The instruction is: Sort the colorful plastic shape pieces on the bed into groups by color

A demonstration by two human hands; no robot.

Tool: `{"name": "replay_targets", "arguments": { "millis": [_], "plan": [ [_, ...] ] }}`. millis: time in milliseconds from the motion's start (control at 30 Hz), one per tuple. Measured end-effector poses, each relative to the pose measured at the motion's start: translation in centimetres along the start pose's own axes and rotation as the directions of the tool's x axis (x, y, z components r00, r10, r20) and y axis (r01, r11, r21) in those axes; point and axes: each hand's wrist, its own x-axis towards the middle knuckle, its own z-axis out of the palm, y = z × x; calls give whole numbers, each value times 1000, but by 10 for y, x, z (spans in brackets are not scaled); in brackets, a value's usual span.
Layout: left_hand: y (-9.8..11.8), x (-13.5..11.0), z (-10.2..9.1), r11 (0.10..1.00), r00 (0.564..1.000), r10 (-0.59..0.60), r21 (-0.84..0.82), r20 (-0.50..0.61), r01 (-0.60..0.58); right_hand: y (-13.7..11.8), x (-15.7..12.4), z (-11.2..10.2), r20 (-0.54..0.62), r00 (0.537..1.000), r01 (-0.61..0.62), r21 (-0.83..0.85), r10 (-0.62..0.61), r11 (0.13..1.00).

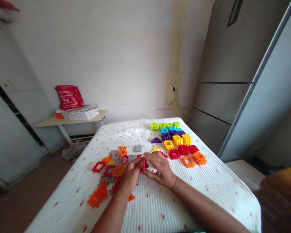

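Observation:
Between my two hands, over the middle of the table, a thin red interlocking building piece (pixel 143 165) is held edge-on. My left hand (pixel 133 170) pinches it from the left. My right hand (pixel 160 168) grips it from the right, thumb below and fingers on top. Left of my hands lies a loose spread of pieces: a red ring-like piece (pixel 98 166), an orange window piece (pixel 118 171), an orange triangular cluster (pixel 98 194) and several grey ones. A lone grey square piece (pixel 138 148) lies just beyond my hands.
Sorted stacks stand on the right: green (pixel 154 126), blue (pixel 164 130), purple (pixel 166 136), yellow (pixel 177 140), red (pixel 183 149) and orange (pixel 199 158). A white padded cloth (pixel 160 213) covers the table. A fridge (pixel 223 74) stands right; a side table (pixel 47 121) holds a red bag (pixel 68 97).

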Motion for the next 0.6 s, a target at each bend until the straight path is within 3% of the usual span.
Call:
{"name": "replay_targets", "arguments": {
  "millis": [133,267,333,433,533,600],
  "plan": [
    [6,-1,1,995,997,6,97,-71,1,15,5,-21,30,998,-54,-93,57,994],
    [11,-1,-3,992,984,40,123,-173,-19,52,5,-66,160,961,-171,-298,226,939],
    [12,-1,-5,991,978,55,131,-199,-29,69,2,-87,273,907,-199,-392,320,898],
    [9,1,-8,990,978,73,134,-197,-47,86,-3,-105,427,791,-202,-494,439,846],
    [5,3,-9,988,981,76,143,-176,-51,91,-5,-107,519,695,-184,-540,497,821],
    [3,4,-10,987,983,75,151,-169,-49,91,-4,-103,546,662,-170,-557,513,813]
  ]
}}
